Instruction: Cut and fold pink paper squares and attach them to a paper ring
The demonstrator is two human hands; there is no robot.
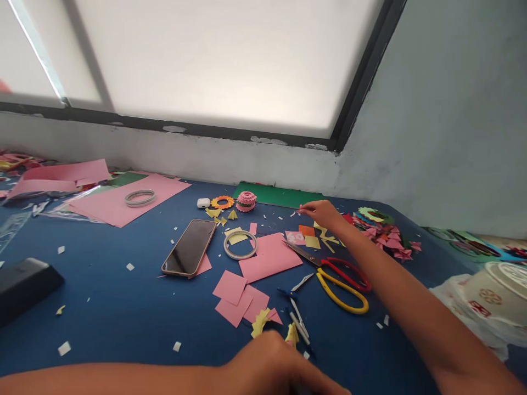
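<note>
Head view: reaching with the right hand (323, 213) past the scissors (320, 263) and across the blue table (123, 307), pinching fingertips together at small white scraps (293, 214) near the green sheet (280, 196); cannot tell whether gripping one. Curling the left hand (280, 365) low in front, just beside yellow folded paper (259, 323) and near pink squares (230, 287), hiding its fingers; cannot tell whether holding anything.

Nearer than the scissors (341, 282) and off to their left, here's a yellow folded paper (259, 323), jagged-edged, curling! Right of it, still nearer than the scissors, a second yellow fold (292, 334), peaked, partly hidden. Beyond the blades, a tiny pale scrap (295, 213), details unclear!
</note>
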